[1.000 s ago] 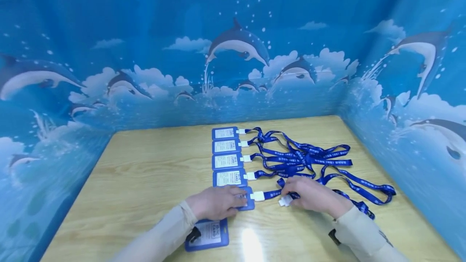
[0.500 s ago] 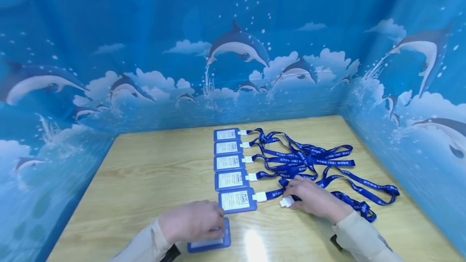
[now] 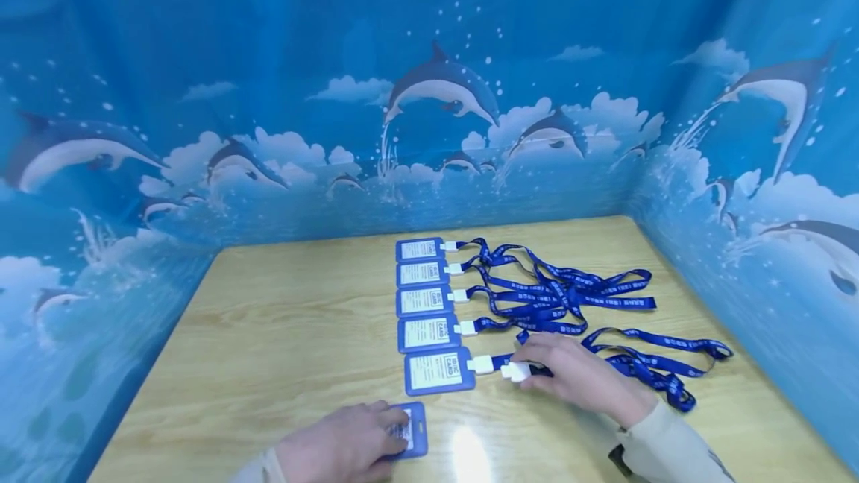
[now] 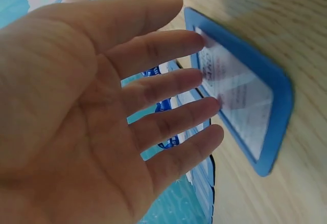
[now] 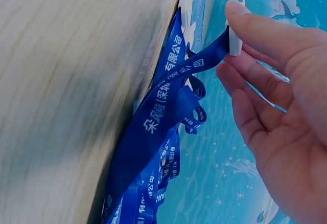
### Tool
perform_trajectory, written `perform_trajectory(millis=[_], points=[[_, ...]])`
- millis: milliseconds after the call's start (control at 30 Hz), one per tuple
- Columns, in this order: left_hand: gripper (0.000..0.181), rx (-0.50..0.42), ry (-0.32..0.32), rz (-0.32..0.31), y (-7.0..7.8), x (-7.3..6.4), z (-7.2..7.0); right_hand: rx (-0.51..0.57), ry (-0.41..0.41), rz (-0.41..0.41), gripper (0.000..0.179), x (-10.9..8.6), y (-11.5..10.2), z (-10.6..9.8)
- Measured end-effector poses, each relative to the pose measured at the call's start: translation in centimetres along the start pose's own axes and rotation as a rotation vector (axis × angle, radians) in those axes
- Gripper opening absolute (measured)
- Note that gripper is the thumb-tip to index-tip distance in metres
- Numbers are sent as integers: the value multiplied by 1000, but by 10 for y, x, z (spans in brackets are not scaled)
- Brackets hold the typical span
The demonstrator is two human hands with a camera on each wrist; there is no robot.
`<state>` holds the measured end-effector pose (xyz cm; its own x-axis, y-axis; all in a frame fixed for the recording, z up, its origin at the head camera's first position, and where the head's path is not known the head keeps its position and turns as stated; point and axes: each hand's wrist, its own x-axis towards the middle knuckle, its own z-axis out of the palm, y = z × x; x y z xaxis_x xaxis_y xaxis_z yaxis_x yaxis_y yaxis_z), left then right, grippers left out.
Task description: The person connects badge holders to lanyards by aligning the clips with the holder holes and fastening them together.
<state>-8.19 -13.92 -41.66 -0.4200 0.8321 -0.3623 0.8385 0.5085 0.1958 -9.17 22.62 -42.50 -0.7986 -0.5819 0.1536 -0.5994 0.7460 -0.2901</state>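
My left hand reaches over a loose blue card holder near the front of the table. In the left wrist view its fingers are extended, with fingertips touching the holder's clear window. No strap is fastened to the slot of this holder. My right hand pinches a white plastic clip between thumb and fingers. From that clip a blue printed lanyard hangs down toward the other straps. Just left of the pinched clip, another white clip joins the nearest holder in the row to its lanyard.
Several blue card holders lie in a column behind the left hand, each clipped to a lanyard. Their blue straps tangle across the right side of the wooden table. A dolphin-print curtain encloses the back and sides.
My left hand has left the nearest holder in the row and come down to the loose one. The right hand has shifted slightly left with the clip, and its strap has been drawn along.
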Motion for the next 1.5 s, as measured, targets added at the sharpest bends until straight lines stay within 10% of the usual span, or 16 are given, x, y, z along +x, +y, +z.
perform_trajectory(millis=[300, 833, 1500], points=[[39, 51, 42, 30, 3, 4, 5, 21, 26, -24, 33, -6, -2, 2], [53, -7, -68, 7, 14, 20, 14, 119, -86, -13, 30, -6, -11, 13], [77, 80, 86, 77, 23, 39, 15, 64, -159, -63, 28, 4, -18, 25]])
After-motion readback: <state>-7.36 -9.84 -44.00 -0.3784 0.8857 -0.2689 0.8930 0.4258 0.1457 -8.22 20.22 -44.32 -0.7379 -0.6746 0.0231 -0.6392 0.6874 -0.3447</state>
